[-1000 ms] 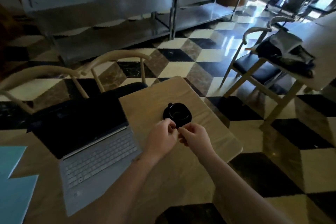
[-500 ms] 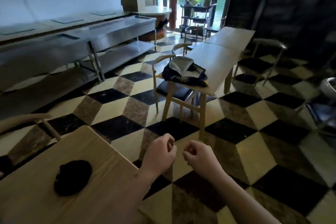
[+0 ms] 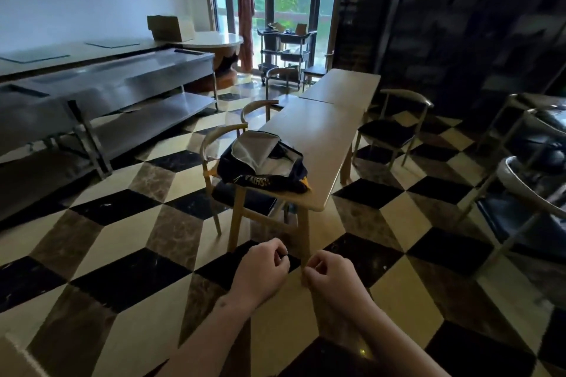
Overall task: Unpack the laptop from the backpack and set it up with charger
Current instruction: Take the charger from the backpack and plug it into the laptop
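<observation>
Left hand (image 3: 260, 269): fingers curled, a thin dark object, possibly a cable tie, showing at the fingertips; whether it is actually pinched cannot be told. Right hand (image 3: 332, 277): fingers loosely curled, nothing visible in the grasp. Both hands hang close together over the checkered floor (image 3: 128, 278), well short of the backpack (image 3: 263, 162).

Change: one second ago both hands worked at the coiled black charger beside the open laptop on the near surface. The view has since swung away; laptop and charger are now out of frame, and the hands have left them.

The backpack lies unzipped on the near end of the long surface (image 3: 321, 131), ahead of the hands, with a chair (image 3: 220, 144) tucked in on its left.

Judgement: the laptop is already unpacked; the person is probably returning to the backpack, perhaps to stow the tie or fetch a remaining part.
</observation>
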